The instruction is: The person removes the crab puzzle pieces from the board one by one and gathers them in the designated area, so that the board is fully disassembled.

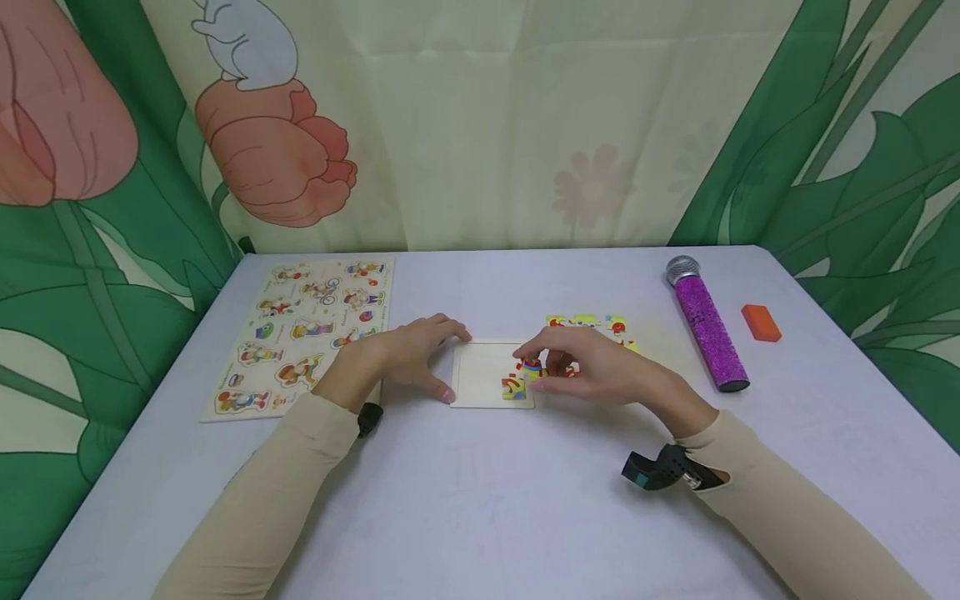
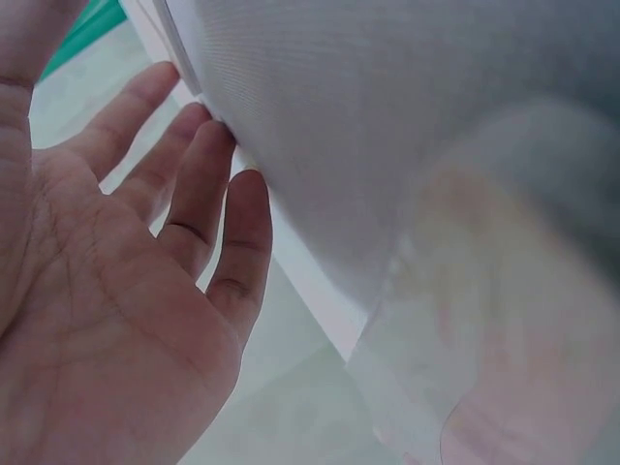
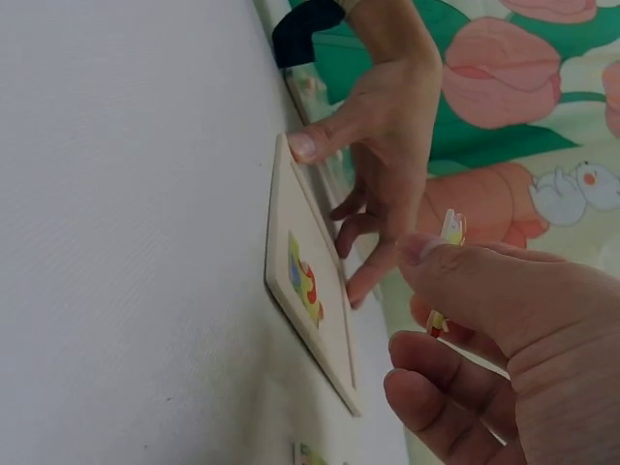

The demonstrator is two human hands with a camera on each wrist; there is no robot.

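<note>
A shallow pale puzzle tray (image 1: 476, 375) lies in the middle of the table, with one colourful puzzle piece (image 1: 513, 387) inside at its front right. My left hand (image 1: 405, 354) is at the tray's left side, thumb by the near corner and fingers extended towards the far one. In the left wrist view the fingers (image 2: 199, 194) are only slightly bent. Over the tray's right side, my right hand (image 1: 592, 367) pinches another puzzle piece (image 3: 452, 228) between thumb and fingers, raised off the tray. My fingers partly hide that piece.
More puzzle pieces (image 1: 585, 320) lie behind and beside my right hand. A board of cartoon figures (image 1: 292, 333) rests on the left. A purple glittery microphone (image 1: 711, 333) and an orange block (image 1: 761, 322) lie on the right. A printed curtain (image 1: 487, 125) hangs behind the table.
</note>
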